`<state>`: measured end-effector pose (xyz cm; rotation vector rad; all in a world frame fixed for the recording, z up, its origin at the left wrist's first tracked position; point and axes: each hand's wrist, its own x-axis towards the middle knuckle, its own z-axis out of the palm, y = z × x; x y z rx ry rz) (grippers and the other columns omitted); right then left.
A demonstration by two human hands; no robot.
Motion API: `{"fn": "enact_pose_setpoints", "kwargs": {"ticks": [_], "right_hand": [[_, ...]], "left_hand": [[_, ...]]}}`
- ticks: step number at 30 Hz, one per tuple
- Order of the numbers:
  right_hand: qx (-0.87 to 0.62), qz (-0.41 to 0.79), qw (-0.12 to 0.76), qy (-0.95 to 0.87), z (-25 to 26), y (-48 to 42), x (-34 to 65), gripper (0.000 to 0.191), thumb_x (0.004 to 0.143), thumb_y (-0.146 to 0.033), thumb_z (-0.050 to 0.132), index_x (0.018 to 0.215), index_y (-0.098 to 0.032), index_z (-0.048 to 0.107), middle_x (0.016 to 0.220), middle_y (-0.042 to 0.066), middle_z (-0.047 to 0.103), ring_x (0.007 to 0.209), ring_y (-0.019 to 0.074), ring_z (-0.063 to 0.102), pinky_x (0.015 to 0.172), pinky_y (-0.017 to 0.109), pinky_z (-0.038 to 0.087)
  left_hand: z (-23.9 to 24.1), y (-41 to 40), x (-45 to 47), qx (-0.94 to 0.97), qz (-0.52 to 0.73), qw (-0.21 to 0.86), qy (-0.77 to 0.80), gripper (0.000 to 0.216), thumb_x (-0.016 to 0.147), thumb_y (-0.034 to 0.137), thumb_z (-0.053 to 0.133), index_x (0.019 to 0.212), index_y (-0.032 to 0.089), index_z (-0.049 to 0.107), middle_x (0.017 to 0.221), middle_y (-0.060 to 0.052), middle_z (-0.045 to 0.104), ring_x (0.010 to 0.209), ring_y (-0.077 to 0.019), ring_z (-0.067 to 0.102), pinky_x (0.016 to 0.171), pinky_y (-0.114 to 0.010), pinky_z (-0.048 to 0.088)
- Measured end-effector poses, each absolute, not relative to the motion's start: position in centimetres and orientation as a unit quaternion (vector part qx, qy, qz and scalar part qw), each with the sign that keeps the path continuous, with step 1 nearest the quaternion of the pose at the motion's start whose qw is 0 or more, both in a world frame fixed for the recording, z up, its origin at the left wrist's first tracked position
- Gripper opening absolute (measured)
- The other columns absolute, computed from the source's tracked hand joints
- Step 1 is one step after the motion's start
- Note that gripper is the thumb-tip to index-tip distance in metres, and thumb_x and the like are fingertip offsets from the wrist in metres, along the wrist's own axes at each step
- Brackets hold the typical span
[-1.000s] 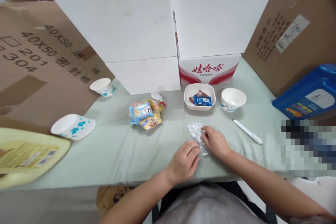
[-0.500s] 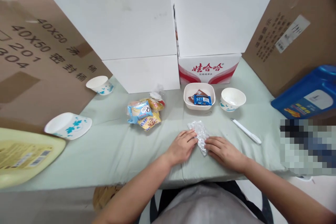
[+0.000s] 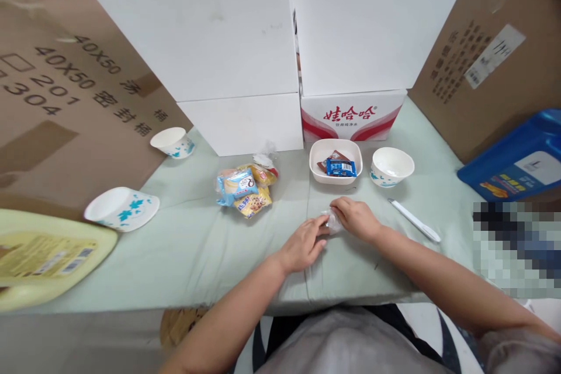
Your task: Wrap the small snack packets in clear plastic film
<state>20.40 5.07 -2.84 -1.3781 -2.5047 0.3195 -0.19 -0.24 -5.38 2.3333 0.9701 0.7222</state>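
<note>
A crumpled clear plastic bag [image 3: 335, 222] is between my two hands on the green cloth. My left hand [image 3: 303, 244] has its fingers closed on the bag's left side. From the right, my right hand [image 3: 356, 217] grips the bag's upper right part, hiding much of it. Behind my hands stands a white square bowl [image 3: 313, 170] with a blue snack packet [image 3: 340, 168] and brown packets inside. To the right of my right hand lies a white pen-shaped utility knife [image 3: 414, 220].
Bagged snacks [image 3: 245, 187] lie left of my hands. A paper bowl [image 3: 392, 166] stands at right; two others, a tilted bowl [image 3: 125, 210] and a farther bowl [image 3: 173, 143], are at left. A yellow bottle [image 3: 48, 260], a blue bottle [image 3: 517, 158] and cartons [image 3: 350, 120] surround the cloth.
My right hand has moved up and left over the bag. The bag, spread lengthwise before, is now bunched smaller between my hands. The view has shifted slightly.
</note>
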Motion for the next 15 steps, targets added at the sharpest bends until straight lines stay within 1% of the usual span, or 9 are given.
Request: {"fn": "enact_pose_setpoints", "kwargs": {"ticks": [2, 5, 7, 9, 11, 13, 15], "right_hand": [[-0.486, 0.09, 0.103, -0.863, -3.6, 5.7, 19.8, 0.022, 0.096, -0.024, 0.043, 0.099, -0.018, 0.064, 0.094, 0.008, 0.066, 0.075, 0.0163, 0.062, 0.064, 0.025, 0.038], [-0.495, 0.071, 0.1, -0.86, -4.6, 5.5, 19.3, 0.024, 0.096, -0.023, 0.042, 0.094, -0.016, 0.065, 0.09, 0.009, 0.065, 0.069, 0.0162, 0.06, 0.059, 0.026, 0.033], [-0.501, 0.061, 0.104, -0.857, -5.0, 5.1, 19.2, 0.027, 0.097, -0.024, 0.039, 0.095, -0.017, 0.065, 0.09, 0.009, 0.064, 0.069, 0.0162, 0.059, 0.058, 0.027, 0.032], [-0.502, 0.056, 0.109, -0.856, -5.1, 5.0, 19.2, 0.028, 0.098, -0.025, 0.038, 0.094, -0.017, 0.064, 0.089, 0.009, 0.063, 0.071, 0.0166, 0.058, 0.06, 0.027, 0.033], [-0.502, 0.051, 0.118, -0.855, -5.0, 5.1, 19.3, 0.026, 0.098, -0.027, 0.04, 0.093, -0.018, 0.064, 0.089, 0.009, 0.062, 0.078, 0.0185, 0.058, 0.065, 0.028, 0.035], [-0.512, 0.043, 0.131, -0.848, -4.8, 5.6, 19.8, 0.023, 0.096, -0.03, 0.045, 0.094, -0.018, 0.064, 0.092, 0.01, 0.062, 0.086, 0.0211, 0.057, 0.071, 0.029, 0.038], [-0.539, 0.031, 0.139, -0.83, -4.6, 6.3, 20.6, 0.02, 0.095, -0.029, 0.047, 0.094, -0.018, 0.064, 0.095, 0.011, 0.062, 0.091, 0.0231, 0.056, 0.075, 0.031, 0.039]], "left_hand": [[-5.3, -0.3, -0.1, 0.868, 0.254, 0.247, 0.348, 0.056, 0.088, 0.015, 0.047, 0.141, 0.017, 0.031, 0.123, -0.012, 0.062, 0.124, -0.0255, 0.051, 0.105, -0.048, 0.043], [-5.0, -0.5, 0.1, 0.887, 0.245, 0.187, 0.344, 0.044, 0.087, 0.011, 0.046, 0.131, 0.017, 0.047, 0.128, -0.013, 0.057, 0.129, -0.0257, 0.046, 0.107, -0.046, 0.042], [-4.9, -0.6, 0.3, 0.89, 0.245, 0.138, 0.358, 0.04, 0.087, 0.012, 0.047, 0.126, 0.017, 0.052, 0.13, -0.014, 0.054, 0.131, -0.0272, 0.044, 0.107, -0.048, 0.041], [-4.9, -0.7, 0.4, 0.896, 0.233, 0.102, 0.365, 0.039, 0.088, 0.016, 0.049, 0.127, 0.018, 0.053, 0.136, -0.014, 0.05, 0.135, -0.0288, 0.039, 0.107, -0.05, 0.04], [-4.9, -0.7, 0.5, 0.905, 0.207, 0.093, 0.36, 0.04, 0.09, 0.019, 0.049, 0.13, 0.02, 0.052, 0.139, -0.013, 0.049, 0.137, -0.0286, 0.037, 0.108, -0.05, 0.038], [-5.0, -0.5, 0.6, 0.907, 0.184, 0.1, 0.365, 0.04, 0.09, 0.021, 0.051, 0.13, 0.019, 0.051, 0.138, -0.011, 0.052, 0.136, -0.0276, 0.04, 0.108, -0.049, 0.038], [-5.0, -0.5, 0.7, 0.901, 0.178, 0.107, 0.38, 0.037, 0.09, 0.021, 0.053, 0.128, 0.019, 0.053, 0.135, -0.01, 0.056, 0.132, -0.0268, 0.045, 0.107, -0.048, 0.039]]}}
